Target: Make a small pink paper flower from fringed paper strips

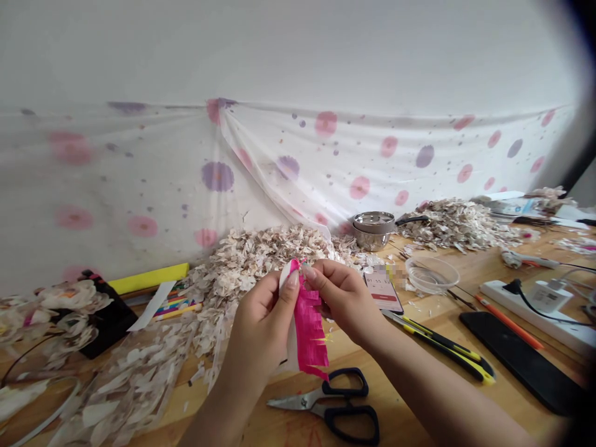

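A strip of bright pink crepe paper (310,335), its right edge cut into a fringe, hangs down between my hands above the table. My left hand (267,310) pinches its top end together with a white strip that runs along the left side. Close beside it, my right hand (342,295) has its thumb and forefinger pinched at the same top end, where a small bit of pink and yellow shows. The exact fingertip contact is partly hidden. Below the paper lie scissors (302,401) with dark handles, their blades pointing left.
Heaps of pale dried petals (261,248) spread behind and left. To the right are a phone with a timer (384,290), a yellow-black cutter (442,347), a clear dish (432,275), a black phone (516,357) and a power strip (540,310). Metal bowls (373,231) stand farther back.
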Demonstrator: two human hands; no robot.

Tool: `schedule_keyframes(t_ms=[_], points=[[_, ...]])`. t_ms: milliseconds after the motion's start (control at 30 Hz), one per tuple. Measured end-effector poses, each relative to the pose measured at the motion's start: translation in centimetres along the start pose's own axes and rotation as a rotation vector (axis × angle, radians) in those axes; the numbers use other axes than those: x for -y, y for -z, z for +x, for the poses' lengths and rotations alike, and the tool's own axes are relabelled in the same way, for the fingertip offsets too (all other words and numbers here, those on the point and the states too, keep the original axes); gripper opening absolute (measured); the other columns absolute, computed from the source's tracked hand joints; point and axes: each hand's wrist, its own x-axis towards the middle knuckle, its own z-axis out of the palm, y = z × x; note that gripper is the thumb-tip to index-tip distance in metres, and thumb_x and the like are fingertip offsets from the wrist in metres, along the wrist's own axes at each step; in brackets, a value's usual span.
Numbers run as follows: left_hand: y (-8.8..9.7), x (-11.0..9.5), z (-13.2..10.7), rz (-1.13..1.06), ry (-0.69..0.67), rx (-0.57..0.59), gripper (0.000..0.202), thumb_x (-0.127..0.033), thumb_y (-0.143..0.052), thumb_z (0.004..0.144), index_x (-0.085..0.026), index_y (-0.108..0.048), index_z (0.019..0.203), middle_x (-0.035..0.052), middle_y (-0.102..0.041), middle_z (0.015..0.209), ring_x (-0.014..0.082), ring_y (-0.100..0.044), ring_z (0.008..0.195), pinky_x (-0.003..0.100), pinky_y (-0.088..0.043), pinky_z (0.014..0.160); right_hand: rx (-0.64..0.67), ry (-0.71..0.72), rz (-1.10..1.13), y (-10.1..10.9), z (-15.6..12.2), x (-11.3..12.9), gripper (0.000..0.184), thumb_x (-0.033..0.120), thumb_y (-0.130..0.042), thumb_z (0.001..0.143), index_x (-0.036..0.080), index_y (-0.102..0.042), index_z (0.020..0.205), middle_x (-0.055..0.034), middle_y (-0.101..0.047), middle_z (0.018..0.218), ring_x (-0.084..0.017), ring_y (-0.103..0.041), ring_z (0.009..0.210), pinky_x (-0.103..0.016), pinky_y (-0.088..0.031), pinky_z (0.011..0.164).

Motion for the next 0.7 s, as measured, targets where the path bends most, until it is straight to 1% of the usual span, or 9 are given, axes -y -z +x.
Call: schedule_keyframes(t_ms=[167,233,300,400,500,600,667,700], points=[[0.18,0.12,0.18,0.017,0.016,0.04,0.032,-0.049,-0.059,0.083,-0.018,-0.066,0.091,-0.0027,-0.054,0.061,0.0122,-0.047,0.057,0.019,-0.038,0.049,-0.025,0.091,-0.021,0.0,-0.26,-0.24,0.038,0.049,-0.061,0.083,0.019,-0.046,0.065,0.0079,-0.039,0.051,-0.006,-0.03,0.045,-0.021,-0.022,0.042],[0.26,0.19,0.18,0.033,0.019,0.041,0.032,-0.049,-0.059,0.084,-0.018,-0.065,0.087,-0.0028,-0.052,0.06,0.0123,-0.047,0.057,0.019,-0.037,0.048,-0.025,0.128,-0.064,0.05,-0.36,-0.23,0.037,0.048,-0.062,0.083,0.019,-0.047,0.066,0.0066,-0.041,0.055,-0.007,-0.032,0.048,-0.021,-0.024,0.045],[0.28,0.25,0.15,0.05,0.017,0.033,0.032,-0.05,-0.058,0.084,-0.018,-0.063,0.08,-0.0038,-0.048,0.057,0.0116,-0.045,0.054,0.019,-0.035,0.047,-0.013,0.147,-0.092,0.1,-0.44,-0.16,0.036,0.047,-0.061,0.084,0.019,-0.047,0.068,0.0057,-0.042,0.058,-0.007,-0.033,0.051,-0.022,-0.026,0.047],[0.15,0.26,0.08,0.031,0.019,0.01,0.033,-0.05,-0.06,0.083,-0.019,-0.059,0.071,-0.0052,-0.044,0.053,0.0106,-0.041,0.051,0.019,-0.034,0.047,0.036,0.147,-0.053,0.17,-0.55,0.0,0.033,0.045,-0.06,0.086,0.019,-0.046,0.071,0.0056,-0.043,0.06,-0.008,-0.033,0.053,-0.022,-0.027,0.049],[-0.13,0.1,-0.03,-0.021,0.025,-0.029,0.03,-0.047,-0.062,0.082,-0.019,-0.059,0.071,-0.0051,-0.046,0.054,0.0107,-0.041,0.051,0.02,-0.034,0.048,0.067,0.126,0.029,0.25,-0.55,0.2,0.031,0.044,-0.061,0.085,0.02,-0.046,0.074,0.0062,-0.041,0.062,-0.008,-0.033,0.053,-0.022,-0.026,0.049],[-0.33,-0.16,-0.16,-0.033,0.015,-0.032,0.028,-0.046,-0.061,0.082,-0.019,-0.061,0.074,-0.0036,-0.052,0.058,0.0118,-0.044,0.054,0.021,-0.035,0.049,0.071,0.092,0.034,0.24,-0.38,0.34,0.039,0.053,-0.053,0.087,0.02,-0.043,0.068,0.0074,-0.034,0.057,-0.007,-0.028,0.048,-0.023,-0.022,0.045],[-0.36,-0.27,-0.21,-0.021,0.01,-0.017,0.027,-0.045,-0.061,0.082,-0.02,-0.061,0.075,-0.0036,-0.052,0.058,0.0121,-0.043,0.054,0.021,-0.034,0.049,0.075,0.052,0.026,0.17,-0.21,0.35,0.047,0.059,-0.046,0.088,0.021,-0.039,0.062,0.0083,-0.029,0.052,-0.007,-0.024,0.045,-0.023,-0.02,0.043],[-0.34,-0.29,-0.23,-0.01,0.006,-0.012,0.027,-0.045,-0.061,0.083,-0.02,-0.062,0.075,-0.0039,-0.05,0.057,0.012,-0.042,0.054,0.021,-0.034,0.048,0.066,0.03,0.016,0.13,-0.13,0.33,0.048,0.06,-0.046,0.087,0.021,-0.038,0.06,0.0086,-0.028,0.051,-0.007,-0.024,0.044,-0.023,-0.02,0.042]])
